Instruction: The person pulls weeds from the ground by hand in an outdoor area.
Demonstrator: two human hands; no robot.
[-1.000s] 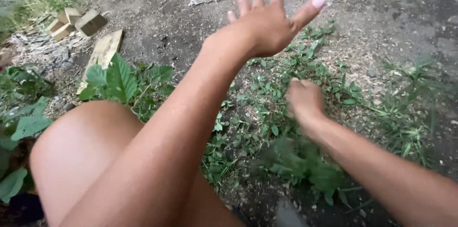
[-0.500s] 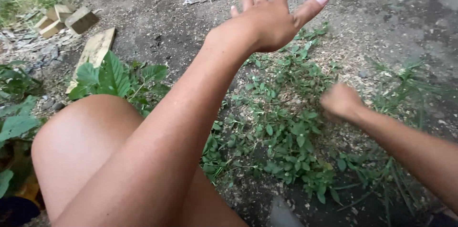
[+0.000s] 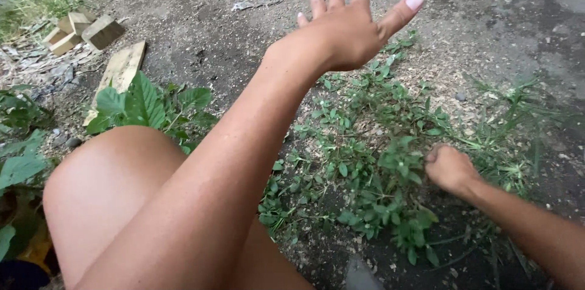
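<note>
Knee point(image 3: 103, 192) and thigh fill the near left, with the left arm stretched across them from the bottom edge up toward the far ground. Just right of that, low in view, the right hand point(image 3: 450, 169) is balled into a fist, pressed down among the weeds point(image 3: 378, 174), a low mat of small-leaved green stems sprawling over dark soil and sawdust-like litter; it looks clenched on a tuft, though the fingers are turned under and what exactly they hold is hidden. These plants will, I judge, be light and soft, the stems thin and apt to snap if pulled by the leafy tips (a hold low down, where the stems gather at the soil, would be the firmer one), and the loose crumbly ground around them suggests shallow roots. Thin grass point(image 3: 512, 125) spreads to the right of the mat. Left of the knee stands a broad-leaved plant point(image 3: 143, 104), taller and coarser. Farther out, the left hand point(image 3: 344, 31) hangs in the air above the bare dirt, palm down, fingers spread wide and holding nothing. Beyond the broad leaves lies a pale plank point(image 3: 120, 70), and past it a few wood blocks point(image 3: 85, 31) beside a patch of grass.
</note>
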